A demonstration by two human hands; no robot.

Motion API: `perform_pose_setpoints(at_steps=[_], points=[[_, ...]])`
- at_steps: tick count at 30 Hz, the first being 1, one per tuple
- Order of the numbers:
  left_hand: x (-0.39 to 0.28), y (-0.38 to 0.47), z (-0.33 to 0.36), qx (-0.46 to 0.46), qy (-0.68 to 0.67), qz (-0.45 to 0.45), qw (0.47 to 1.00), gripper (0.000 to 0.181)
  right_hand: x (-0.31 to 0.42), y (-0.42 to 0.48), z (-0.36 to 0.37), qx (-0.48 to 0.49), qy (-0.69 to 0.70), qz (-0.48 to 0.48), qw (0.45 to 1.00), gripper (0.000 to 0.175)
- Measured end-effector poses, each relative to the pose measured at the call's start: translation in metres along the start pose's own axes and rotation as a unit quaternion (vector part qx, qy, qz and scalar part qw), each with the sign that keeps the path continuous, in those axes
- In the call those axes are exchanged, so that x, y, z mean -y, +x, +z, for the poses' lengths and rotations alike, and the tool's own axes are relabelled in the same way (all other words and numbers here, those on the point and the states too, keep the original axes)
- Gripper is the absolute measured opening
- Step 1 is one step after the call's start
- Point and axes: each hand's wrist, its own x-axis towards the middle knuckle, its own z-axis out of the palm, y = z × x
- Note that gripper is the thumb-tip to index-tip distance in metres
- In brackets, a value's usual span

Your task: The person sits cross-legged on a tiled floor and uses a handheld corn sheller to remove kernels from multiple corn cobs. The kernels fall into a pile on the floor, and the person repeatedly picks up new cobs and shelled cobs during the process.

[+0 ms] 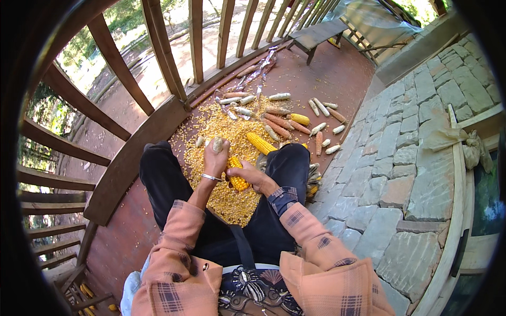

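My left hand (215,160) grips a pale bare corncob (218,144), whose end sticks up past the thumb. My right hand (251,175) holds a yellow ear of corn (238,177) close beside it, between my knees. Where the two hands meet, the contact between cob and ear is partly hidden by my fingers. Below them spreads a heap of loose corn kernels (233,205). Another full yellow ear (261,143) lies on the heap by my right knee. Several stripped cobs, some reddish (278,119) and some white (280,96), lie beyond the kernels.
A wooden railing (166,51) curves along the left and far side. The stone wall (395,170) rises on the right. At the far end stands a low wooden bench (318,34). More ears (87,291) lie at lower left, beside a wooden frame.
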Motion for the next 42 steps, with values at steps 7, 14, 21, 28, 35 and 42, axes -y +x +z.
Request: perform_pose_setpoints(at_steps=[7,14,21,28,35,42], points=[[-0.012,-0.008,-0.006,0.066,-0.006,0.019,0.998,0.035,-0.017,0.018,-0.004,-0.213,-0.391,-0.159,0.881,0.049],[0.006,-0.004,0.003,-0.015,0.154,0.010,0.988,0.020,-0.003,0.002,-0.011,0.026,-0.004,0.067,0.997,0.030],[-0.010,-0.005,0.009,-0.025,0.148,0.005,0.989,0.023,-0.010,0.005,-0.018,-0.029,0.062,0.088,0.994,0.033],[-0.006,0.010,-0.006,-0.076,-0.172,-0.130,0.974,0.029,-0.006,0.012,-0.015,-0.034,0.069,0.028,0.997,0.040],[0.000,0.008,-0.028,-0.099,-0.225,-0.163,0.956,0.032,-0.001,0.009,-0.010,-0.037,0.142,-0.017,0.989,0.038],[-0.025,-0.013,-0.023,0.086,-0.111,-0.075,0.987,0.041,0.001,0.003,-0.010,-0.064,0.091,0.003,0.994,0.036]])
